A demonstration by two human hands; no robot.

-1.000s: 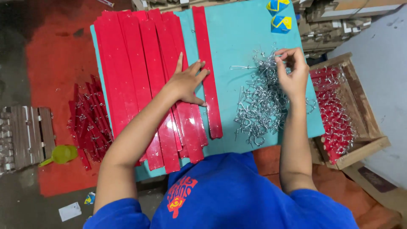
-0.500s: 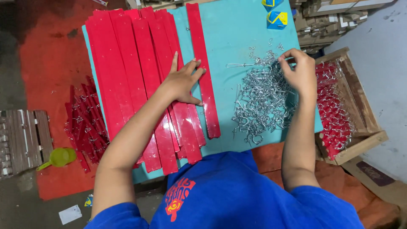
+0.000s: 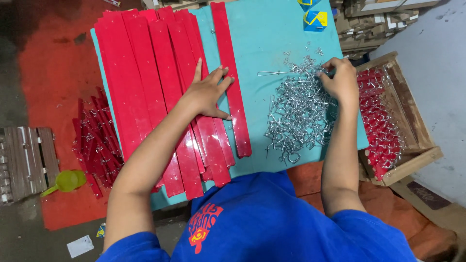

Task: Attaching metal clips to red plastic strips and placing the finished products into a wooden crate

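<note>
Head view: left hand [image 3: 208,93] flat, grip open, on red strips [image 3: 160,87]; right hand [image 3: 340,80] grip pinching wire hooks [image 3: 298,114] on table [image 3: 272,34].

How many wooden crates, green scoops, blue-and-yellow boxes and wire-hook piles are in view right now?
Wooden crate: 1
Green scoop: 1
Blue-and-yellow boxes: 2
Wire-hook pile: 1
Total: 5
</note>
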